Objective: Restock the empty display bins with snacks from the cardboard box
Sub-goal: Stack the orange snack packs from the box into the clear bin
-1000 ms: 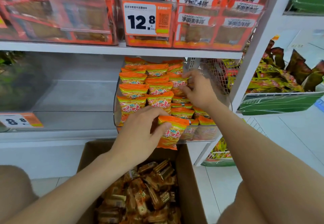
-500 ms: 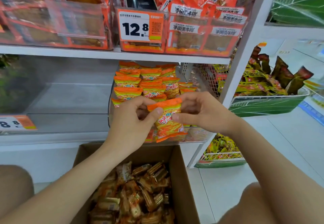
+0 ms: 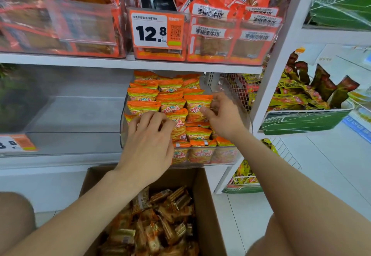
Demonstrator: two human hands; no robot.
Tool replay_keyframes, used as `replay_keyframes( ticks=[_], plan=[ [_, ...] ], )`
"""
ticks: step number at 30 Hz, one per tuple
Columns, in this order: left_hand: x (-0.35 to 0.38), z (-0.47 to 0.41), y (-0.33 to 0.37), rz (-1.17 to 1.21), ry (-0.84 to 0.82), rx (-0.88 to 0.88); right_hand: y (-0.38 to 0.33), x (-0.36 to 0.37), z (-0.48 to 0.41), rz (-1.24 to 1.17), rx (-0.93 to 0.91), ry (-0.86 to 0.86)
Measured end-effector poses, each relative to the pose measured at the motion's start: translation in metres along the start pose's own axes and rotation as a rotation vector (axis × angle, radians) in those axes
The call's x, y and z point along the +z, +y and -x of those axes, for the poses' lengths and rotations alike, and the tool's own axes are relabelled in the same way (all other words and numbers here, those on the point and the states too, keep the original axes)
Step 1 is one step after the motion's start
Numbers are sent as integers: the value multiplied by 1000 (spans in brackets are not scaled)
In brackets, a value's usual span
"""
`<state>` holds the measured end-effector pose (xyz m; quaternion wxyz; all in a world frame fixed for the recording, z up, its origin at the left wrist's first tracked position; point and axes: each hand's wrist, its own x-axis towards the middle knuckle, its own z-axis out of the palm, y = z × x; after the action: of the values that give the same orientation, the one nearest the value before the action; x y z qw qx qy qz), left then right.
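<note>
Right hand: grip closed in a pinch on one orange packet, thumb on its face, fingers behind its right edge. The packet stands upright in the right-hand column of the clear bin on the lower shelf. Left hand: fingers bent over the packets at the bin's front left, touching a second packet that stands beside the index finger. Cannot tell whether that grip holds anything or only presses. Bin looks nearly full, with rows stacked to the back. Cardboard box sits on the floor directly below, open, with a loose heap of brownish wrapped snacks inside, a different product by the look. Empty bin is just to the left on the same shelf, likely the next to fill. Handling, as judged: the packets are small pillow bags, light, soft and air-puffed. The glossy film is probably slippery and the contents probably brittle, so no squeezing. Best hold is at the crimped top seam or by the side edges with a light pinch, then set upright and nudge into line with flat fingers.
</note>
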<state>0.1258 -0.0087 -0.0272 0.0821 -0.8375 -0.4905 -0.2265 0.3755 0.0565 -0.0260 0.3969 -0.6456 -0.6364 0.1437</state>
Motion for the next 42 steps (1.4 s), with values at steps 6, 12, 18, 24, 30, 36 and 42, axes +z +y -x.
replay_keyframes(
  ticks=[6, 12, 18, 24, 30, 36, 42],
  plan=[
    [3, -1, -3, -19, 9, 25, -14, 15, -2, 66, 6, 10],
    [1, 5, -6, 75, 34, 61, -22, 3, 9, 77, 46, -27],
    [-25, 43, -5, 209, 81, 43, -72, -9, 72, 6, -193, 150],
    [1, 110, -16, 296, -828, -3, -94, 28, 185, 116, -336, -564],
    [71, 189, -21, 249, -1278, 52, -46, 93, 259, 491, -80, -1361],
    [141, 252, -27, 167, -1485, -61, 2, 142, 281, 597, 62, -1476],
    [176, 273, -28, 192, -1621, -110, 36, 169, 310, 711, 185, -1723]
  ],
)
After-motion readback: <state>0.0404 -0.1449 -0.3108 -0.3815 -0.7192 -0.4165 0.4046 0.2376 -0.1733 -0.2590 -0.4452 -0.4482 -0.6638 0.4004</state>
